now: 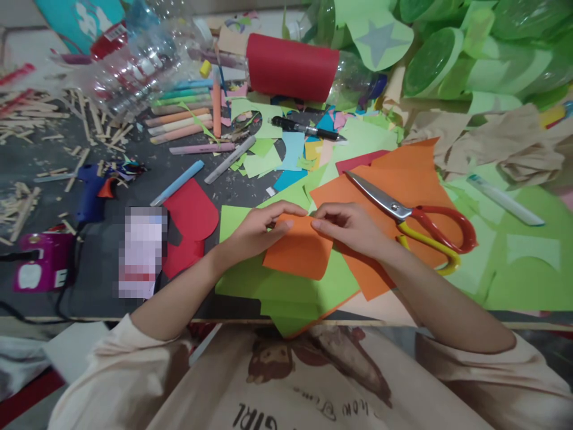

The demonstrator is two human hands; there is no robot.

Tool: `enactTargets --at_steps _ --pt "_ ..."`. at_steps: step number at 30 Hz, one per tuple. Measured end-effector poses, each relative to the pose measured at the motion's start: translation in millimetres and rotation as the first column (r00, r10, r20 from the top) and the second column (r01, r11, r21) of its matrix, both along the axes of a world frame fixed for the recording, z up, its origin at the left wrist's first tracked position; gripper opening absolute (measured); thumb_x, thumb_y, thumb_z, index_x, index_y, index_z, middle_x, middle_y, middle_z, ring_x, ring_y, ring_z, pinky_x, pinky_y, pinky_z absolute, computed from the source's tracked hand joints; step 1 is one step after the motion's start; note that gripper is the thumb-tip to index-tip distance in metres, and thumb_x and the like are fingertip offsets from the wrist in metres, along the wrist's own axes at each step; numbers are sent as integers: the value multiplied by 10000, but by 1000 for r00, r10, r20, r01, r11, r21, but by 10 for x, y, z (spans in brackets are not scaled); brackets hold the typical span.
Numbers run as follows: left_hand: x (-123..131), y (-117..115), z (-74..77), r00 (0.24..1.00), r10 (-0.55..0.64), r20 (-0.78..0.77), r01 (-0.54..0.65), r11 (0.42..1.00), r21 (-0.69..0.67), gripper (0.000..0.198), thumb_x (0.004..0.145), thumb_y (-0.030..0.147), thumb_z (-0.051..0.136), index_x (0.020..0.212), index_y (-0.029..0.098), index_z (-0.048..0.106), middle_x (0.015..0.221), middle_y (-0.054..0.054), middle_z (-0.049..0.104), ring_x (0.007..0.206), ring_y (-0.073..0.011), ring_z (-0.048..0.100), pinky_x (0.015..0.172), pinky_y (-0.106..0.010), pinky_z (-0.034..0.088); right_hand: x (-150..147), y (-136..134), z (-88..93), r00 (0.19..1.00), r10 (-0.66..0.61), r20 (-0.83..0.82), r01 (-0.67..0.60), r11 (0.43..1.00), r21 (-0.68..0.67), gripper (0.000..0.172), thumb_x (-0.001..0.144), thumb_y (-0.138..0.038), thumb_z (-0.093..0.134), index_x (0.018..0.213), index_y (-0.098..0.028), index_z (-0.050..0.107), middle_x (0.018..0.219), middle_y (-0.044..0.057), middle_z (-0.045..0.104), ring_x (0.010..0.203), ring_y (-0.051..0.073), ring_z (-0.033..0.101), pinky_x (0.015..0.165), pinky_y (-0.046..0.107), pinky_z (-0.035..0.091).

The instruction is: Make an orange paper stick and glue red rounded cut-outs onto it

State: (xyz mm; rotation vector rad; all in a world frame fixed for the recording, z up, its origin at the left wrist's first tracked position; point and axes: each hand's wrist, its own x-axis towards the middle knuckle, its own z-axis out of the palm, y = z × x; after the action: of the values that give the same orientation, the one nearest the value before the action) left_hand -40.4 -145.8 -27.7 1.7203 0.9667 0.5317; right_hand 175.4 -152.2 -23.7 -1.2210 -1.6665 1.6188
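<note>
Between my two hands is a small piece of orange paper [298,254] with rounded lower corners. My left hand [267,226] pinches its upper left edge between thumb and fingers. At the upper right edge my right hand [351,227] grips the same piece with thumb and forefinger. Sheets of green paper [244,275] lie beneath it on the table. Just right of my right hand, scissors [403,215] with one red and one yellow handle rest on a larger orange sheet [412,170]. Two red paper cutouts [190,212] lie left of my left hand.
A phone [141,251], a blue glue gun [92,191] and a magenta box [42,263] with a cord are at left. Markers [183,116], a black pen [308,128] and paper scraps fill the middle. Behind lie a red-wrapped bottle [293,67] and green bottles [434,63]. Crumpled brown paper [496,143] is at right.
</note>
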Motion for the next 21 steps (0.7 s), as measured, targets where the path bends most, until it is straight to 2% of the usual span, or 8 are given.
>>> enactTargets --at_steps 4,7,8,10,13,17,19,21 --pt "25 -14 -61 999 -44 18 43 996 83 325 936 448 463 1132 233 609 616 37 496 489 -93 434 474 -216 318 -18 -12 -7 1000 5 2 -5 1000 -16 256 813 -377 591 656 -176 571 540 -47 422 508 82 348 480 235 262" --pt "32 -26 -88 999 -17 29 16 999 49 343 931 420 480 1208 230 550 498 87 316 399 -88 310 409 -230 221 -38 -29 -10 1000 -27 -2 27 1000 8 245 804 -343 586 623 -182 554 526 -45 434 495 80 348 467 231 265" --pt "30 -27 -86 999 -4 49 4 1000 8 361 923 420 496 1231 234 526 493 89 337 394 -86 321 405 -225 221 -42 -33 -15 998 -59 -3 59 998 26 241 796 -333 592 611 -184 549 526 -42 449 495 81 357 469 231 276" --pt "18 -22 -69 993 23 115 -11 995 -101 448 891 421 555 1293 250 460 563 65 500 449 -90 453 435 -199 305 -41 -34 -34 987 -159 -16 160 985 71 236 777 -320 612 593 -189 544 534 -33 485 503 87 384 479 236 306" --pt "-7 15 -49 973 99 209 -55 977 -206 655 805 419 667 1367 271 364 775 8 662 657 -129 639 575 -199 455 -20 -13 -86 929 -364 -73 370 920 129 246 763 -325 638 579 -199 533 542 -29 503 512 95 409 492 243 342" --pt "-28 102 -113 928 271 255 -246 961 -126 702 727 441 735 1321 271 402 735 27 638 658 -129 645 608 -220 496 3 12 -152 817 -554 -159 575 800 169 280 756 -344 668 567 -207 513 516 -46 464 494 88 397 479 236 338" --pt "-30 130 -162 882 376 283 -376 925 -57 676 727 460 739 1292 275 417 724 33 621 644 -120 627 621 -229 500 -1 5 -155 822 -541 -181 567 808 158 304 753 -364 685 563 -206 507 498 -53 454 463 77 388 454 229 329" --pt "-29 137 -201 823 479 306 -505 863 7 664 739 485 731 1286 295 406 743 29 619 651 -117 613 638 -239 501 -10 -12 -139 866 -470 -170 491 864 113 337 758 -410 693 567 -206 504 476 -57 462 422 72 399 425 226 336"
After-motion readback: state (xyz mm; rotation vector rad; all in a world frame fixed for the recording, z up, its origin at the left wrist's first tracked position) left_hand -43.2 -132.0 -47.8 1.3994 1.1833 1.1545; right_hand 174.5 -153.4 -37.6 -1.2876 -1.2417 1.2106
